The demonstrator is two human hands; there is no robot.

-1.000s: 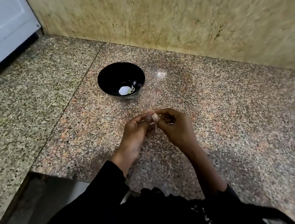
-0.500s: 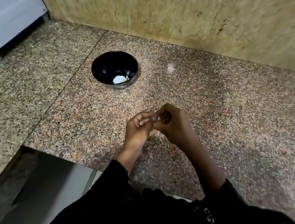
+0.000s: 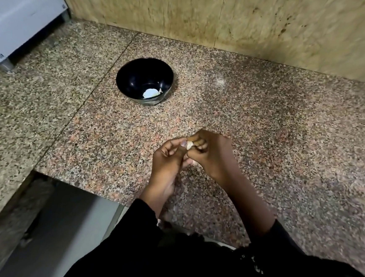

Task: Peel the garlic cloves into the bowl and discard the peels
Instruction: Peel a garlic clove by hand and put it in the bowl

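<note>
Right now the garlic clove (image 3: 189,144) sits pinched between both hands above the counter (image 3: 287,129), left hand (image 3: 169,159) thumb against it, right hand (image 3: 214,155) fingers curled round its far side. Too little of it shows to tell its long axis. From that grip the black bowl (image 3: 136,78) lies ahead and to the left, well apart, nearer the left hand, pale peeled garlic (image 3: 150,92) in its bottom. Nothing stands between.

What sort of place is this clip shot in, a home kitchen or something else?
Most likely a home kitchen, though that is a guess: a speckled granite counter against a stone-tiled wall, a white appliance at the far left, and a black bowl with a peeled garlic clove inside.
</note>
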